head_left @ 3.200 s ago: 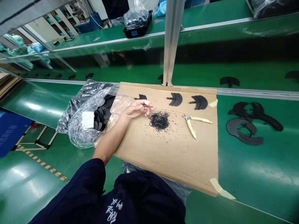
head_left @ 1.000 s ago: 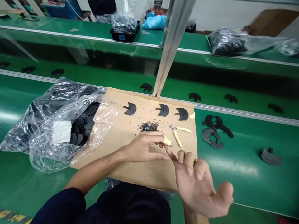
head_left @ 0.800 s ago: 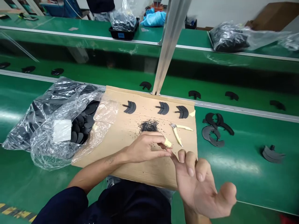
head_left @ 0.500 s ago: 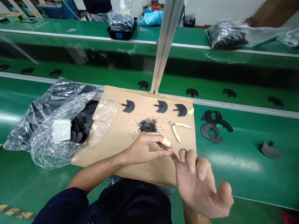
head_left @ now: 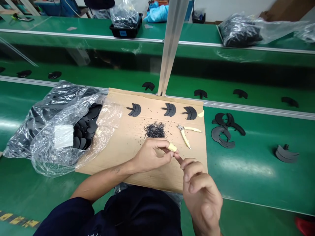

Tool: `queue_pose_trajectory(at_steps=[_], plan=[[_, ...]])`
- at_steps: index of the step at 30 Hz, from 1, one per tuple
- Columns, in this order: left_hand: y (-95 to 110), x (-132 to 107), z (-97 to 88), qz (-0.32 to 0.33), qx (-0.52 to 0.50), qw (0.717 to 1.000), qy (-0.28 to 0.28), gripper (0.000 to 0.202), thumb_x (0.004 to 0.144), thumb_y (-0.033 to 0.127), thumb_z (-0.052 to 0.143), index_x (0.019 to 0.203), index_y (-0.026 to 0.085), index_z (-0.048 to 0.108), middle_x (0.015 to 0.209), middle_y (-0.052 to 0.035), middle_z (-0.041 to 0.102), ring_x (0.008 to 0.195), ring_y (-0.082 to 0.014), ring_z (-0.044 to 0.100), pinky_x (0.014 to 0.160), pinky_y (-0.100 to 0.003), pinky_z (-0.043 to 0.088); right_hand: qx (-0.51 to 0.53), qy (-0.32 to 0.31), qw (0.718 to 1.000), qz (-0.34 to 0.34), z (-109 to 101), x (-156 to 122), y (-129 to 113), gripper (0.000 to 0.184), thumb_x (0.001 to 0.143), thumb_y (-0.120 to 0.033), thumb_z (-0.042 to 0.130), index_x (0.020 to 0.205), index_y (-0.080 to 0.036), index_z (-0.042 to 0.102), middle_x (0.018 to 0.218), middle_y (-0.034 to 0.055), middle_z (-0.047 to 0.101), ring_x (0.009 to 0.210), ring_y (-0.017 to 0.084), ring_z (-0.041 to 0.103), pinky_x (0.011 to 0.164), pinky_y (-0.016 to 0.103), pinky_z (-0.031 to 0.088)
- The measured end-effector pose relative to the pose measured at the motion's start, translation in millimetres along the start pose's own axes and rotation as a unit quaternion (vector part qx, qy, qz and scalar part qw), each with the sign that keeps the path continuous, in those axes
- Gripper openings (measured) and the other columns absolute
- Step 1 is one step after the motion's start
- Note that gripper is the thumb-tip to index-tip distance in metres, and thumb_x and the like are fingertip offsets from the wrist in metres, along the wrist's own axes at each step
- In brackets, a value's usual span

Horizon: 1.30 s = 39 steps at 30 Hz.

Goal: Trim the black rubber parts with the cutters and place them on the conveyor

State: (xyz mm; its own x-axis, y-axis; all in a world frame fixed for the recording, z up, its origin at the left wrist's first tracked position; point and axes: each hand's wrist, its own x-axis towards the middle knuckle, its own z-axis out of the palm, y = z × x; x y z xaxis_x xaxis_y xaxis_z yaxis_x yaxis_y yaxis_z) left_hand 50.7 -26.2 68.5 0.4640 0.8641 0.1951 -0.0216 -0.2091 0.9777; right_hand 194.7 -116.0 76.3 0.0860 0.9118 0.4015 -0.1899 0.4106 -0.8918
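My left hand is over the front of the cardboard sheet, thumb and index finger pinched together, yellow tape wrapped round the index finger. Whatever lies in the pinch is too small to make out. My right hand is palm up, with its index fingertip reaching to the left fingertips; its other fingers are loosely curled and apart, holding nothing visible. Just beyond the left hand lies a pile of small black bits. Cutting pliers with yellow handles rest open to its right.
Three black curved, finned parts lie along the back of the cardboard sheet. A clear plastic bag of black discs is at left. Black ring-shaped pieces and another curved part are at right. A metal post rises behind.
My right hand has turned and drawn in to the left, its fingers curling more. The left hand stays nearly in place, its fingertips still meeting the right index finger.
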Motion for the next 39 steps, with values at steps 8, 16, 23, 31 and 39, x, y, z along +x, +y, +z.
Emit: queue_pose_trajectory(at_steps=[8,16,23,31,39], plan=[[-3,1,-6.2,-0.022,0.026,0.999,-0.004,0.015,0.081,0.009,0.065,0.080,0.015,0.079,0.078,-0.0046,0.078,0.069,-0.0126,0.071,0.065,-0.021,0.056,-0.054,-0.043,0.998,0.005,-5,-3,-1,0.026,0.095,-0.047,0.051,0.090,-0.022,0.059,0.090,0.0064,0.050,0.091,0.025,0.048,0.085,0.051,0.045],[-8,-1,-12.1,-0.060,-0.025,0.997,-0.041,0.011,0.084,0.014,0.071,0.086,0.016,0.081,0.086,-0.0060,0.080,0.079,-0.0147,0.075,0.072,-0.022,0.059,-0.038,-0.056,0.997,0.035,-10,-2,-5,0.028,0.095,-0.049,0.050,0.091,-0.023,0.058,0.093,0.0063,0.049,0.095,0.025,0.047,0.099,0.060,0.042],[-9,-3,-10.8,-0.074,-0.049,0.996,-0.031,0.009,0.084,0.020,0.074,0.090,0.016,0.081,0.089,-0.0074,0.080,0.082,-0.0166,0.076,0.076,-0.025,0.061,-0.028,-0.041,0.998,0.031,-9,0,-5,0.028,0.096,-0.049,0.051,0.090,-0.023,0.060,0.091,0.0061,0.050,0.097,0.025,0.048,0.098,0.059,0.044],[-13,-4,-10.8,-0.069,-0.060,0.996,-0.003,0.012,0.084,0.026,0.076,0.085,0.014,0.078,0.083,-0.0069,0.078,0.074,-0.0143,0.073,0.070,-0.024,0.061,-0.018,-0.028,0.999,0.038,-10,2,-8,0.027,0.095,-0.047,0.053,0.087,-0.023,0.062,0.089,0.0062,0.051,0.095,0.025,0.050,0.103,0.064,0.042],[-16,-3,-12.6,-0.049,-0.084,0.995,-0.005,0.010,0.079,0.009,0.069,0.084,0.013,0.076,0.080,-0.0036,0.074,0.072,-0.0091,0.068,0.071,-0.019,0.058,-0.017,-0.020,0.999,0.038,-12,1,-9,0.026,0.093,-0.047,0.053,0.087,-0.023,0.062,0.089,0.0061,0.051,0.095,0.025,0.050,0.104,0.061,0.042]])
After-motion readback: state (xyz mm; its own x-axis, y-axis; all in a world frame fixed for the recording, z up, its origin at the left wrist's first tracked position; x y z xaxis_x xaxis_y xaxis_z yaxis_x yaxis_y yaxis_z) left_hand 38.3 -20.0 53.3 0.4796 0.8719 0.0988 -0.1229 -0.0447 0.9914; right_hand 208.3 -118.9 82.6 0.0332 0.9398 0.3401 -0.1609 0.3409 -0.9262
